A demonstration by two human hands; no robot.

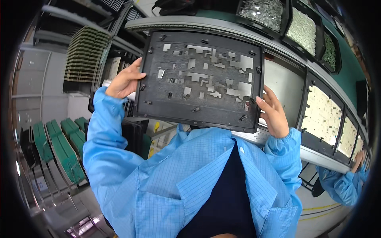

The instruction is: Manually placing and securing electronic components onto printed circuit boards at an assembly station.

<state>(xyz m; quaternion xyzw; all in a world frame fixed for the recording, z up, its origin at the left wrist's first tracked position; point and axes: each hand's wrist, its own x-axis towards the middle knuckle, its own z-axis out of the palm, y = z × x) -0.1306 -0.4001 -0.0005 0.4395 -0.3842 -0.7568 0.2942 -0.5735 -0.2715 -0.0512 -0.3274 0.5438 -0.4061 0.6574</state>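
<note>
A black rectangular circuit-board carrier (158,99) with many cut-outs and small clamps along its rim is held up before my chest. My left hand (125,80) grips its left edge, thumb on the upper face and fingers partly hidden behind. On the opposite side, my right hand (274,113) holds the right edge near the lower corner, the thumb resting on the rim. Light surfaces show through the cut-outs, and no circuit board can be seen in the carrier.
Behind the carrier runs a metal conveyor rail (178,22). Similar carriers with cream boards (322,115) line the right, near a co-worker's hand (358,160). Black bins hold small silvery parts (262,14) and cream parts (301,31). Stacked boards (85,55) and green panels (59,146) stand left.
</note>
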